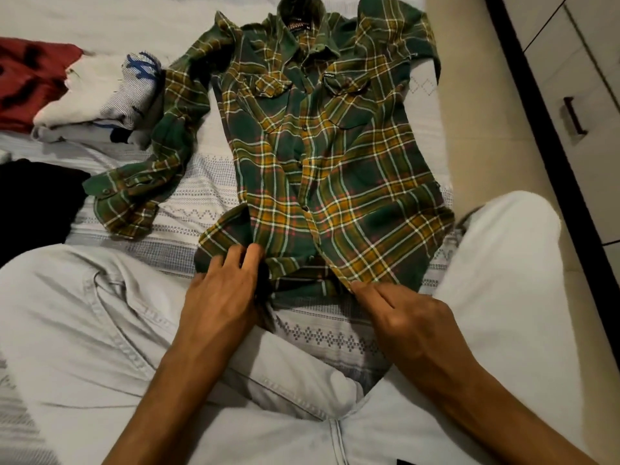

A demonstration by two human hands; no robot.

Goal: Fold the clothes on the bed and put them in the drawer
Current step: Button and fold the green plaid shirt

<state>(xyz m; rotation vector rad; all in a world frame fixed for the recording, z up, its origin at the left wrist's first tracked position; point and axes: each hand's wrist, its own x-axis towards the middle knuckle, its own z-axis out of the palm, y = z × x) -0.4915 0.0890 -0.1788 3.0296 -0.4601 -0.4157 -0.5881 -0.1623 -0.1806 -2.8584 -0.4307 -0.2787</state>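
Observation:
A green and yellow plaid shirt [312, 156] lies face up on the bed, collar away from me, buttoned down the front. Its left sleeve is spread out to the left; the right sleeve is bunched near the bed's edge. My left hand [224, 290] pinches the shirt's bottom left hem, where the cloth is turned over. At the bottom right hem, my right hand [399, 317] pinches the cloth between thumb and fingers. A drawer front with a dark handle [574, 116] is on the white cabinet at the right.
The bed [198, 199] has a white patterned cover. A pile of red, white and striped clothes [84, 92] lies at the left, with a black garment [37, 196] below it. My legs in pale jeans [84, 330] flank the shirt. A strip of beige floor separates bed and cabinet.

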